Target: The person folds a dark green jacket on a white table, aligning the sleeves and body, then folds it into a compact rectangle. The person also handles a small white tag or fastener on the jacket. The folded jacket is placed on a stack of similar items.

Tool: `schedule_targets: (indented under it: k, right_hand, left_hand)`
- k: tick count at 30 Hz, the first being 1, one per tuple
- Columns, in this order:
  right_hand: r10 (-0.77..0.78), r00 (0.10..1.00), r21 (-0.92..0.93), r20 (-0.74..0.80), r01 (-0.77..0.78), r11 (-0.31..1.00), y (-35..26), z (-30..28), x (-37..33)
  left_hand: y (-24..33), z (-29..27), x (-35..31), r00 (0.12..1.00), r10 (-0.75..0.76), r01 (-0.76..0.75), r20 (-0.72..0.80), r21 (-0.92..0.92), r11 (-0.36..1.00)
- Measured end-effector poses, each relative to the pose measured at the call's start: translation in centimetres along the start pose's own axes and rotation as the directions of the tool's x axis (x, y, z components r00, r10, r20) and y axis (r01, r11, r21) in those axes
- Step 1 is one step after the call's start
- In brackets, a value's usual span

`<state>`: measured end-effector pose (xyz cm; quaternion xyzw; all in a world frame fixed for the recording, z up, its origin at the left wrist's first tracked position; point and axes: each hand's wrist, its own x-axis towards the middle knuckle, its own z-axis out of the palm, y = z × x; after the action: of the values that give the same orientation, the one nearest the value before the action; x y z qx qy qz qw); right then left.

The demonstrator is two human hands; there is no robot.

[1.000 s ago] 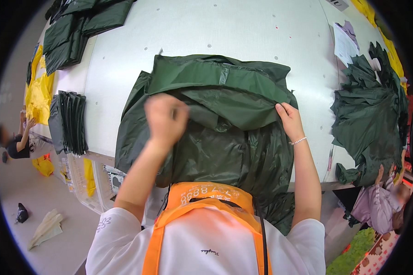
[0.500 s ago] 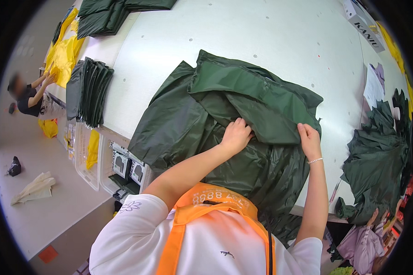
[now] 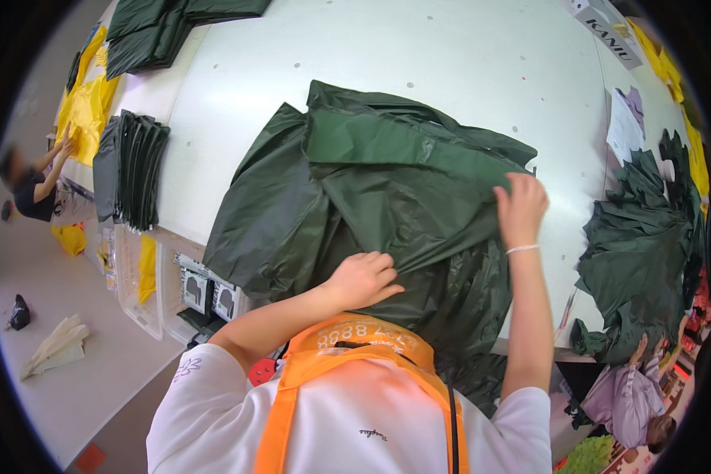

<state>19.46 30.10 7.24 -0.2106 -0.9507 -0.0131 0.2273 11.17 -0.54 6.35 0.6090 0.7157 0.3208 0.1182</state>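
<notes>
A shiny dark green rain garment lies spread and creased on the white table in front of me, its upper edge folded over and its lower part hanging toward my waist. My left hand rests on the lower middle of the cloth, palm down, thumb apart from the fingers. At the garment's right edge, my right hand is bent with its fingertips closed on the border of the folded layer; the thumb is partly hidden.
A stack of folded dark green pieces stands at the table's left edge, with another dark green pile beyond it. White plastic baskets sit below. Right hold more green cloth and a white box. A co-worker handles yellow cloth.
My left hand has slid down and left over the cloth, toward me, and its fingers have straightened. My right hand has moved up the right edge. The folded layer lies flatter.
</notes>
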Motion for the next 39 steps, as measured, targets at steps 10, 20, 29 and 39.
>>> schedule_targets:
  k: [10, 20, 29, 39]
  right_hand:
    - [-0.12, 0.932, 0.347, 0.341, -0.006, 0.938, -15.8, 3.3, -9.9]
    - [-0.112, 0.994, 0.55, -0.006, 0.097, 0.83, -14.7, -5.2, -6.0]
    - [-0.233, 0.857, 0.511, 0.46, -0.04, 0.859, -16.2, -2.0, -13.6]
    - [0.057, 0.921, 0.399, 0.386, -0.222, 0.89, -11.9, 2.5, -10.5]
  left_hand:
    - [-10.5, -5.8, 6.6, 0.779, -0.566, 0.625, -0.27, 0.257, 0.737]
    - [-10.2, -12.5, 9.5, 0.737, -0.664, 0.675, -0.122, 0.181, 0.715]
    - [-11.9, -6.7, 7.7, 0.899, -0.355, 0.436, -0.255, 0.465, 0.771]
    - [-5.0, 1.1, 3.7, 0.983, -0.171, 0.148, 0.061, 0.274, 0.95]
